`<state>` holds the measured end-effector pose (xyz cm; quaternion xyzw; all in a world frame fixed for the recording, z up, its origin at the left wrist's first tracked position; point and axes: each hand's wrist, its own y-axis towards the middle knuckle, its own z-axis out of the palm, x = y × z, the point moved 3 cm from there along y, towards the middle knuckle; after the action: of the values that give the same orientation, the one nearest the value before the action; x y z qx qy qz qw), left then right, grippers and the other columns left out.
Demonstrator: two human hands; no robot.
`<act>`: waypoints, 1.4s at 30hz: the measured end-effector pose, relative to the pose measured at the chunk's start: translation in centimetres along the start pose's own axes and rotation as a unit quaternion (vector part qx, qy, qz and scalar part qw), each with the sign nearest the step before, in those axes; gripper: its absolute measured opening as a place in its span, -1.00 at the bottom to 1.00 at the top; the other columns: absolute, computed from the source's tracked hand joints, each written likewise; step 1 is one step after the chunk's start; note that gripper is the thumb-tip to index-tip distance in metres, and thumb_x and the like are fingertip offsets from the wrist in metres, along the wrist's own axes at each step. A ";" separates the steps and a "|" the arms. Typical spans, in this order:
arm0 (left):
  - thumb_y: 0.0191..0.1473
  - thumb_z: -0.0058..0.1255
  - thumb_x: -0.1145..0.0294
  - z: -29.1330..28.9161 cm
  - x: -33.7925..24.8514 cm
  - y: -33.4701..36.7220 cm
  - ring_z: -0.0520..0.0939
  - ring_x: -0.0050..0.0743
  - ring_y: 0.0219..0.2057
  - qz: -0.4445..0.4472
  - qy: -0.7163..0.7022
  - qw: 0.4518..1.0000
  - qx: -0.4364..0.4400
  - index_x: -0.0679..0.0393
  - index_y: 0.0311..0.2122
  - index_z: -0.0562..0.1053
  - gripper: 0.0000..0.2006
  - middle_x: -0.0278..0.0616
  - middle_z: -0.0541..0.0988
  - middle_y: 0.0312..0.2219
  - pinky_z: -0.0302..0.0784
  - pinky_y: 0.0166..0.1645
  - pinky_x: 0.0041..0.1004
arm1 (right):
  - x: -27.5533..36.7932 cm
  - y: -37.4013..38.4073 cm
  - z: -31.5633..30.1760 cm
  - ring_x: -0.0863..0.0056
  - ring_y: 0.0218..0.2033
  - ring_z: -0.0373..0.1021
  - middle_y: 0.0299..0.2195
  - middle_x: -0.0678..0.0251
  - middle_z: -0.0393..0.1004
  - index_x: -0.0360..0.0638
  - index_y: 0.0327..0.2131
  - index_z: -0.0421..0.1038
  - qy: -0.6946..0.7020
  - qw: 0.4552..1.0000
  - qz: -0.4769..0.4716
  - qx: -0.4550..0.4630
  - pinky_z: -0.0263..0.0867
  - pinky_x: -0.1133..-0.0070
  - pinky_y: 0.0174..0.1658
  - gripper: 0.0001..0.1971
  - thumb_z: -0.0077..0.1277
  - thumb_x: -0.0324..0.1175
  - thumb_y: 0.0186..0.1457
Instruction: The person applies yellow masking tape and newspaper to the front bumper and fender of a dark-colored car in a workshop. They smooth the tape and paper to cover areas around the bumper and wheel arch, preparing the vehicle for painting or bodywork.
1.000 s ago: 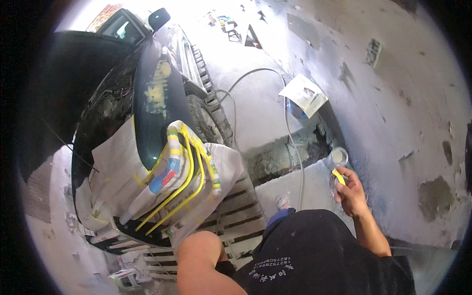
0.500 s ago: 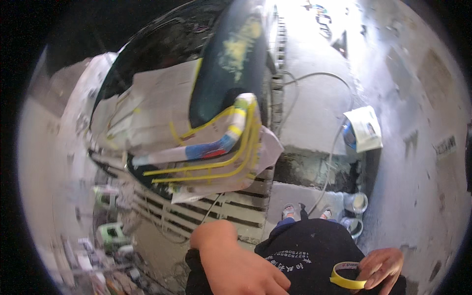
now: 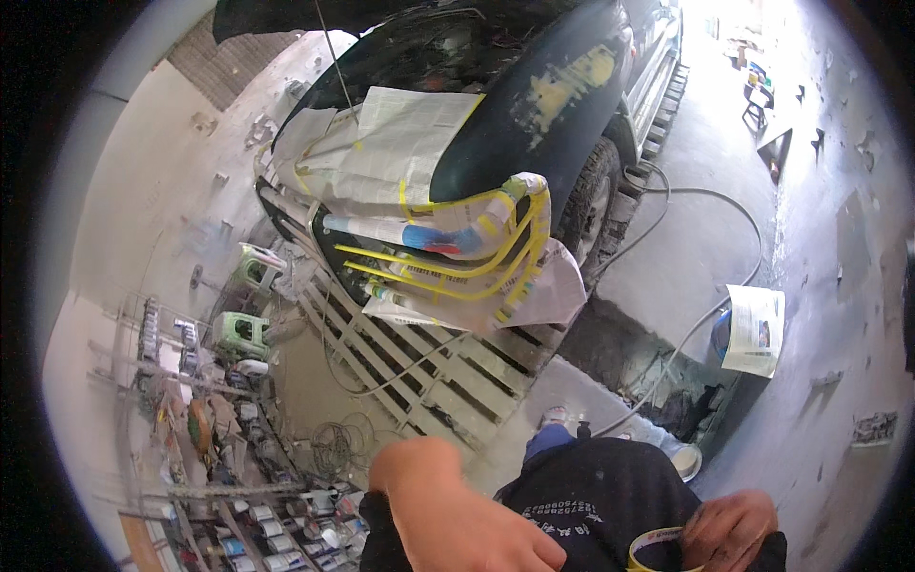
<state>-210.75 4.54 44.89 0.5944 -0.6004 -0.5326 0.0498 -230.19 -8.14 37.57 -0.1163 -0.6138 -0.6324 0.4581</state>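
Observation:
My right hand (image 3: 729, 529) grips a roll of yellow masking tape (image 3: 658, 534) by its side, in front of my dark top at the lower edge. My left hand (image 3: 467, 520) hangs back-side up to the left of it; its fingers run out of the picture, so their pose is hidden. Ahead stands a dark car (image 3: 591, 124) with its hood up. Paper sheets (image 3: 410, 133) cover part of its front. A tubular front guard (image 3: 438, 238) is wrapped in paper and yellow tape; neither hand touches it.
A slatted wooden pallet (image 3: 419, 372) lies below the car's front. A hose (image 3: 705, 319) crosses the floor on the right, near a blue container (image 3: 721, 332) with paper on it. Green stools (image 3: 240, 332) and a rack of cans (image 3: 276, 524) stand left. A can (image 3: 684, 462) sits near my feet.
My view has turned left, so the car has shifted right and the rack on the left shows more. The tape roll, still in my right hand, has dropped toward the lower edge.

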 end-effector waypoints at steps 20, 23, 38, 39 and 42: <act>0.12 -0.05 0.50 -1.0 6.3 3.0 0.37 -0.38 -0.59 -0.048 -0.045 0.997 -0.050 0.31 -0.37 0.47 -0.89 -0.23 0.34 -0.55 0.28 -0.48 -0.41 | 3.4 -7.9 -5.7 0.06 -0.28 0.48 -0.24 0.01 0.48 -0.35 -0.09 0.42 0.054 0.996 0.009 -0.067 0.38 0.23 -0.23 -0.65 0.16 -0.50 0.00; 0.07 0.00 0.56 -3.9 7.8 1.3 0.39 -0.38 -0.61 0.004 -0.066 0.995 -0.079 0.35 -0.39 0.49 -0.93 -0.20 0.40 -0.55 0.29 -0.51 -0.42 | 1.9 -11.1 -8.0 0.29 -0.51 0.51 -0.49 0.02 0.49 -0.33 -0.17 0.38 -0.018 0.922 0.005 -0.387 0.43 0.45 -0.47 -0.66 0.20 -0.45 -0.04; 0.04 0.01 0.30 -10.6 31.9 -10.5 0.41 -0.28 -0.55 -0.167 -0.407 0.798 -0.412 0.34 -0.33 0.50 -0.74 -0.10 0.44 -0.55 0.31 -0.45 -0.33 | -4.5 -23.2 -21.6 0.45 -0.34 0.40 -0.26 0.17 0.42 -0.14 0.10 0.18 0.123 0.665 -0.056 -0.734 0.38 0.45 -0.14 -0.52 0.00 -0.48 0.09; 0.05 -0.02 0.30 -9.9 34.6 -10.9 0.38 -0.32 -0.55 -0.207 -0.426 0.756 -0.452 0.34 -0.35 0.48 -0.75 -0.14 0.40 -0.57 0.29 -0.44 -0.34 | -4.3 -23.5 -22.0 0.46 -0.35 0.40 -0.27 0.19 0.42 -0.13 0.10 0.19 0.150 0.676 -0.057 -0.719 0.37 0.44 -0.14 -0.52 0.00 -0.49 0.09; 0.09 -0.08 0.34 -8.0 42.1 -12.9 0.37 -0.37 -0.54 -0.331 -0.440 0.659 -0.512 0.32 -0.32 0.43 -0.78 -0.20 0.38 -0.57 0.30 -0.37 -0.37 | -5.4 -25.6 -23.9 0.50 -0.41 0.37 -0.30 0.24 0.42 -0.10 0.09 0.22 0.210 0.696 -0.086 -0.681 0.35 0.42 -0.14 -0.53 0.00 -0.50 0.07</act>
<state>-208.83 -28.86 15.19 0.3302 0.0522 -0.9368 -0.1034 -235.72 -31.32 11.31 -0.2069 0.0897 -0.9221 0.3144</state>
